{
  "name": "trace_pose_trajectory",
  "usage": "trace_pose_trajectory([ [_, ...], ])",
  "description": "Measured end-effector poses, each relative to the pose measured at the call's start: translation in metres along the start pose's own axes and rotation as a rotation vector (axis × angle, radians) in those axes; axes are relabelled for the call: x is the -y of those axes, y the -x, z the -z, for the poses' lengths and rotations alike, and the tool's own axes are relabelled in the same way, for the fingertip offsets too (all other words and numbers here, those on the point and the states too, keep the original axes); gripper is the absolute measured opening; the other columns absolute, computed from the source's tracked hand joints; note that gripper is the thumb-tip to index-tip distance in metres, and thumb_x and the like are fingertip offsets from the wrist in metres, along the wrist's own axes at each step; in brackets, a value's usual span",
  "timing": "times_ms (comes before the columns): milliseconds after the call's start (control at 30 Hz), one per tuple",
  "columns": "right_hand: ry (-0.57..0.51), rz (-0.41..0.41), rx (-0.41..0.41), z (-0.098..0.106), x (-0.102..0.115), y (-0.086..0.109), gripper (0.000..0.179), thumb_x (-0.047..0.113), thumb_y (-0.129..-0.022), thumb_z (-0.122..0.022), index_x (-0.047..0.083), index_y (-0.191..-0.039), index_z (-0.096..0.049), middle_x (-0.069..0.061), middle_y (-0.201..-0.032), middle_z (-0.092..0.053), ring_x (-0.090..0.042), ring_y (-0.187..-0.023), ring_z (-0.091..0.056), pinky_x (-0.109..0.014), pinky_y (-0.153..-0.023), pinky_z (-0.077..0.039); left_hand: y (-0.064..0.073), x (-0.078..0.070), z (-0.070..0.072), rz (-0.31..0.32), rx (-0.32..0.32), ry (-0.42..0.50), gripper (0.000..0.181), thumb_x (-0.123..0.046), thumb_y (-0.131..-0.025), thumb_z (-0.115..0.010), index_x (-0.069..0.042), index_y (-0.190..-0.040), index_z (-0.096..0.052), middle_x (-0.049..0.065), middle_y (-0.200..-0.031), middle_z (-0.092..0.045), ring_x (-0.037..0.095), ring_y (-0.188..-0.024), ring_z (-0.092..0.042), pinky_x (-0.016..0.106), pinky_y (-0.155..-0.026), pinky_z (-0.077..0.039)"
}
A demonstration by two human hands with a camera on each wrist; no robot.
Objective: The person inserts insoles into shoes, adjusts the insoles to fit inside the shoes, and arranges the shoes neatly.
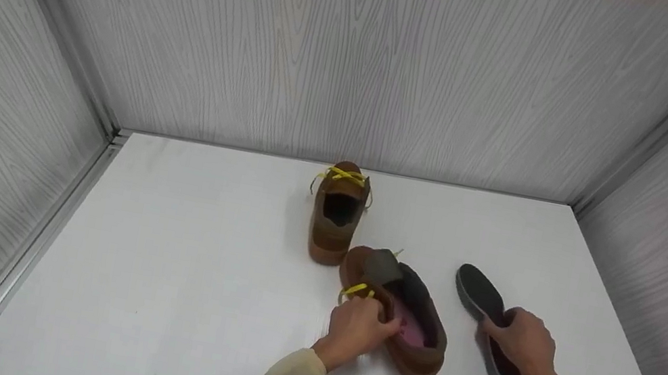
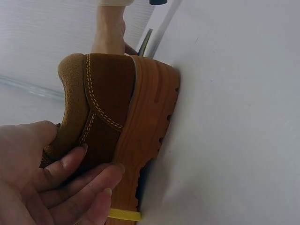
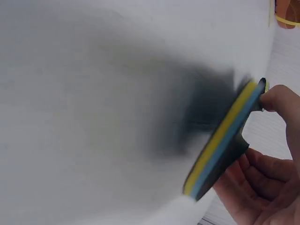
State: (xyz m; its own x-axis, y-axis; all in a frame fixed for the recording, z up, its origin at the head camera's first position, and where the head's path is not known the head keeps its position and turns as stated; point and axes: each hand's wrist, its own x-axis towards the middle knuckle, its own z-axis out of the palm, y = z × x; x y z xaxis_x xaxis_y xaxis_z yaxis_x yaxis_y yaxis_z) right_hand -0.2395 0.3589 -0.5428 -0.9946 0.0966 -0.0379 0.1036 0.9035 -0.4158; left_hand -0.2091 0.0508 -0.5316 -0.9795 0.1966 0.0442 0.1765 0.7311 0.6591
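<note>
A brown shoe (image 1: pixel 413 363) with yellow laces lies angled on the white table, its opening facing up and pink showing inside. My left hand (image 1: pixel 354 325) grips its near side, thumb over the collar and fingers along the outer wall. In the left wrist view the stitched heel and thick sole (image 2: pixel 150 103) are visible. To the right, my right hand (image 1: pixel 526 342) holds a dark insole (image 1: pixel 481 290) by its middle. Yellow and blue layers show along the insole's edge (image 3: pixel 220 138) in the right wrist view.
A second brown shoe (image 1: pixel 328 241) with tied yellow laces stands upright behind the held one, its heel close to that shoe's toe. Grey wood-grain panels (image 1: pixel 357 54) wall the white table (image 1: pixel 175 269) at the back and both sides.
</note>
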Motion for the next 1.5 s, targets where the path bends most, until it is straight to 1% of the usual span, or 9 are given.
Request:
trace_pose_trajectory([
  [233, -0.024, 0.125, 0.018, 0.033, 0.029, 0.012, 0.041, 0.036, -0.081, -0.069, -0.001, -0.096, -0.066, -0.008, -0.084, -0.066, -0.02, -0.069, -0.06, -0.037, -0.06, -0.048, -0.001, 0.002, 0.002, 0.018, 0.001, 0.02, 0.04, -0.041, -0.085, -0.064, -0.017, -0.057, -0.049, -0.01, -0.052, -0.037, 0.007, -0.049, -0.038, 0.027, -0.044, -0.029],
  [433, -0.065, 0.218, 0.053, 0.068, 0.061, 0.043, 0.028, 0.033, -0.081, -0.072, 0.007, -0.092, -0.069, 0.0, -0.081, -0.068, -0.013, -0.067, -0.061, -0.035, -0.061, -0.048, 0.0, 0.002, 0.0, -0.006, 0.011, 0.028, 0.039, -0.04, -0.086, -0.064, -0.018, -0.058, -0.049, -0.01, -0.053, -0.038, 0.006, -0.05, -0.038, 0.026, -0.044, -0.03],
  [633, -0.169, 0.259, 0.229, 0.089, 0.085, 0.069, 0.031, 0.035, -0.083, -0.072, 0.007, -0.096, -0.067, 0.001, -0.081, -0.067, -0.012, -0.067, -0.062, -0.031, -0.058, -0.05, -0.001, 0.003, 0.005, 0.005, 0.036, 0.034, 0.038, -0.04, -0.086, -0.064, -0.018, -0.058, -0.05, -0.009, -0.052, -0.04, 0.007, -0.049, -0.04, 0.027, -0.045, -0.031],
  [733, -0.198, 0.29, 0.313, 0.089, 0.096, 0.075, 0.031, 0.035, -0.082, -0.073, 0.007, -0.095, -0.067, 0.002, -0.077, -0.066, -0.013, -0.065, -0.063, -0.03, -0.055, -0.051, -0.002, 0.004, 0.008, 0.02, 0.056, 0.04, 0.035, -0.037, -0.085, -0.065, -0.017, -0.059, -0.052, -0.009, -0.052, -0.042, 0.008, -0.049, -0.042, 0.027, -0.045, -0.031],
  [833, -0.172, 0.308, 0.34, 0.084, 0.103, 0.077, 0.029, 0.034, -0.081, -0.074, 0.009, -0.093, -0.067, 0.004, -0.074, -0.065, -0.011, -0.062, -0.062, -0.028, -0.054, -0.051, -0.002, 0.004, 0.008, 0.028, 0.079, 0.05, 0.034, -0.035, -0.084, -0.066, -0.017, -0.059, -0.053, -0.009, -0.051, -0.043, 0.009, -0.049, -0.042, 0.028, -0.044, -0.031],
  [933, -0.125, 0.319, 0.333, 0.079, 0.107, 0.077, 0.025, 0.032, -0.08, -0.074, 0.009, -0.09, -0.067, 0.005, -0.073, -0.064, -0.009, -0.059, -0.06, -0.027, -0.052, -0.05, -0.001, 0.003, 0.007, 0.027, 0.09, 0.05, 0.035, -0.035, -0.084, -0.065, -0.017, -0.057, -0.051, -0.009, -0.051, -0.042, 0.009, -0.048, -0.042, 0.028, -0.043, -0.03],
  [1100, -0.024, 0.39, 0.275, 0.071, 0.118, 0.072, 0.02, 0.025, -0.079, -0.072, 0.006, -0.083, -0.068, 0.006, -0.07, -0.062, -0.006, -0.056, -0.056, -0.026, -0.051, -0.047, 0.0, 0.002, 0.006, 0.029, 0.093, 0.035, 0.035, -0.035, -0.084, -0.063, -0.017, -0.057, -0.05, -0.008, -0.051, -0.042, 0.01, -0.048, -0.042, 0.028, -0.044, -0.031],
  [1267, 0.063, 0.378, 0.238, 0.061, 0.14, 0.067, 0.014, 0.021, -0.075, -0.071, 0.008, -0.072, -0.065, 0.006, -0.061, -0.056, -0.009, -0.052, -0.052, -0.029, -0.05, -0.045, 0.0, 0.003, 0.006, 0.029, 0.086, 0.025, 0.032, -0.033, -0.081, -0.064, -0.017, -0.056, -0.051, -0.009, -0.051, -0.042, 0.01, -0.049, -0.041, 0.029, -0.045, -0.032],
  [1500, 0.19, 0.382, 0.248, 0.053, 0.169, 0.056, 0.022, 0.02, -0.069, -0.073, 0.009, -0.062, -0.056, 0.002, -0.054, -0.05, -0.013, -0.05, -0.048, -0.03, -0.046, -0.041, -0.001, 0.003, 0.005, 0.013, 0.098, 0.04, 0.032, -0.032, -0.082, -0.065, -0.019, -0.056, -0.05, -0.01, -0.051, -0.041, 0.008, -0.049, -0.041, 0.028, -0.045, -0.031],
])
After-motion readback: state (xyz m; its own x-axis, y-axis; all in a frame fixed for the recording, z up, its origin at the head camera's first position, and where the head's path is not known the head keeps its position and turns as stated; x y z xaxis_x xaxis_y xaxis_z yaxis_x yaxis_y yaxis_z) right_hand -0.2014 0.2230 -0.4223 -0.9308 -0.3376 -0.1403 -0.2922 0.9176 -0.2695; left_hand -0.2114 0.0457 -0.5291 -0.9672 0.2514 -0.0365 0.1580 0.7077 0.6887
